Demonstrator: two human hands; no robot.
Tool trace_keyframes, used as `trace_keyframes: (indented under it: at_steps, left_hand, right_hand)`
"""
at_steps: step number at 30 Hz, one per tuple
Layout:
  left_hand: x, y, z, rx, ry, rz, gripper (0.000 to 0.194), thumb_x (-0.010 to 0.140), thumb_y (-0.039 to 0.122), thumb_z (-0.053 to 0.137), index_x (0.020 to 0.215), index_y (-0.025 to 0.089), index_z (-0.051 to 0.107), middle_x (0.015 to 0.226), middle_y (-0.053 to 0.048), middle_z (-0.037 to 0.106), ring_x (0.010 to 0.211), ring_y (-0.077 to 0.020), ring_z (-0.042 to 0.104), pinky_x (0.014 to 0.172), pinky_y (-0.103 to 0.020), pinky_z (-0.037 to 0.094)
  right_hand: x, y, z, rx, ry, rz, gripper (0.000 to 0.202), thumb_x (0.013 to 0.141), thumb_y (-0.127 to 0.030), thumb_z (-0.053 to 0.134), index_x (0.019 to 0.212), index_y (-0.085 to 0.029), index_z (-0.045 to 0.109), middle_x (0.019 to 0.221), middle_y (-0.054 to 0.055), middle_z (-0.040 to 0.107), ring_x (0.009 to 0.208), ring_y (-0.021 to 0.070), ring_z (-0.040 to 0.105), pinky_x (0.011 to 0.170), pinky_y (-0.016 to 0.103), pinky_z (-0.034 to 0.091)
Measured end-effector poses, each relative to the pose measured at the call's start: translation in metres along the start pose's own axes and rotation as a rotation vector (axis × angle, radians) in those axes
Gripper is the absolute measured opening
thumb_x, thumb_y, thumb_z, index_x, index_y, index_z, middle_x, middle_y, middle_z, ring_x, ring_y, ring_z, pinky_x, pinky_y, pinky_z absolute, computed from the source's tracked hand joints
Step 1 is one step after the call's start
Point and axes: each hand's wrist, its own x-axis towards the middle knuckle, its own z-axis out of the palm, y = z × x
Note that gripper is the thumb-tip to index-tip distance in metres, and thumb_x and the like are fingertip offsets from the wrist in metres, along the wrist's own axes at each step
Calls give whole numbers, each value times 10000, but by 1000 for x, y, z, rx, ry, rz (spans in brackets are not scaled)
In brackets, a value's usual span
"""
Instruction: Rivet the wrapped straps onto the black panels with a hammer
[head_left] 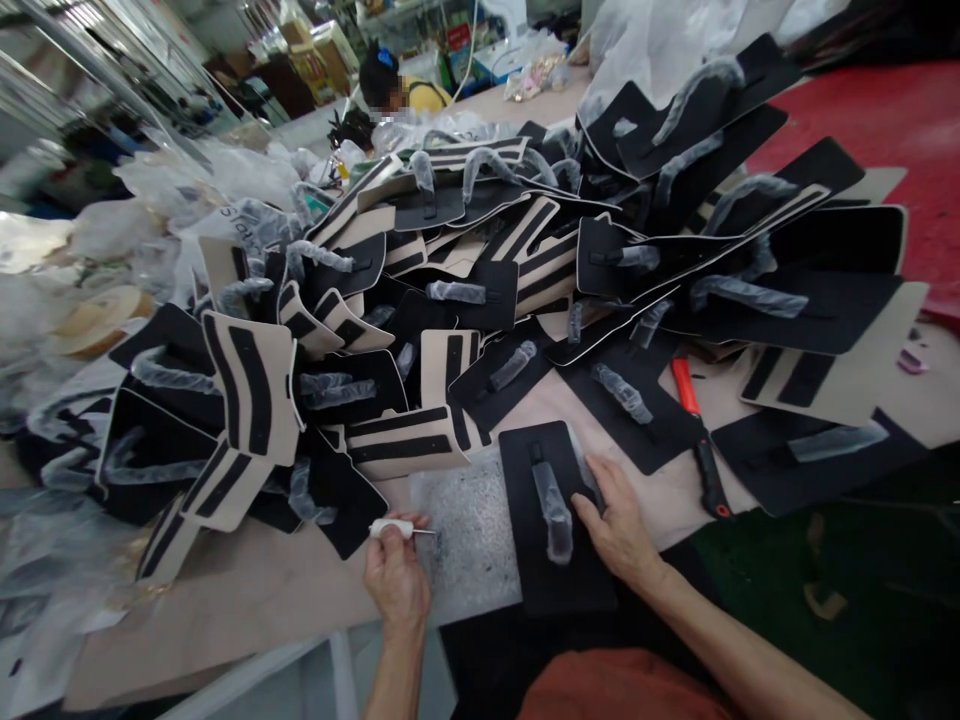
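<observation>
My left hand (397, 575) is closed round the white handle of an awl (391, 528), whose thin metal tip points right. Under that tip lies a translucent, speckled sheet (472, 530). My right hand (619, 515) rests at the right edge of a black panel (525, 540), thumb on its face and fingers apart along the edge. The panel lies flat, partly over the sheet, and bears a plastic-wrapped handle (553, 510) on its upper face.
Black and beige panels (255, 385) with wrapped handles are heaped across the table (225, 600). A red and black knife (705, 450) lies right of my right hand. Clear plastic bags (240, 180) stand at the left. A person (424, 97) is behind the heap.
</observation>
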Motion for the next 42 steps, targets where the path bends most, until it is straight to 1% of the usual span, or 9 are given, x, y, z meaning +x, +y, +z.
trace_keyframes:
  at_steps: [4,7,11,14,16,22,30,36,42]
  left_hand:
    - [-9,22,4,198,33,193,469,746,571,770,988,189,644,831,6,720,752,-145,694,799,-294,558]
    - [-19,41,30,251,-72,354,368,828,472,728,1041,185,640,917,-16,741,789,-143,705,816,-289,566]
    - [-34,37,97,33,-462,115,415,793,434,770,1077,171,621,978,-57,760,861,-182,742,868,-339,593]
    - [-38,16,140,-10,-647,2,472,779,431,782,1135,166,620,993,-71,761,893,-186,746,885,-327,591]
    - [-36,0,155,16,-723,17,442,793,435,767,1116,165,630,996,-72,756,903,-184,745,881,-313,592]
    - [-25,-27,155,7,-759,39,378,842,486,699,1024,175,586,922,-28,720,825,-173,747,819,-320,622]
    - [-25,-13,159,145,-828,97,337,878,478,658,1008,175,583,917,-31,703,791,-169,746,779,-304,627]
    - [-21,-22,155,46,-801,31,378,868,506,665,1028,180,562,904,-22,705,774,-168,746,772,-312,631]
    - [-21,-23,154,68,-841,80,337,887,496,644,1017,191,577,916,-17,705,781,-159,740,806,-320,629]
  right_hand:
    - [0,-17,-8,16,99,-14,447,963,-360,497,1369,-173,510,1390,170,518,1324,291,476,1155,561,386]
    - [-5,-37,-12,42,82,-108,518,951,-396,543,1422,-196,469,1421,162,507,1343,296,469,1143,542,405]
    - [-9,-51,-2,-12,-134,-251,679,831,-417,710,1433,-223,465,1457,154,503,1347,337,477,1094,555,443]
    - [-9,-48,9,-67,-132,-321,474,821,-346,704,1257,-210,576,1392,152,566,1289,333,533,1047,547,465]
    - [-8,-44,12,-75,-88,-343,422,833,-321,685,1224,-205,575,1363,155,586,1262,321,555,1021,530,475]
    - [-6,-39,12,-27,-51,-401,346,847,-305,677,1162,-216,562,1239,130,635,1193,301,578,965,485,471]
    - [4,-38,8,128,-83,-410,119,897,-191,595,1005,-215,549,1035,67,629,1010,220,595,860,400,447]
    - [6,-39,6,134,-116,-385,120,893,-221,626,986,-219,550,1033,55,619,1005,219,582,850,395,417]
    - [5,-39,7,124,-130,-368,136,893,-234,636,995,-221,547,1053,51,613,1025,215,577,855,389,408]
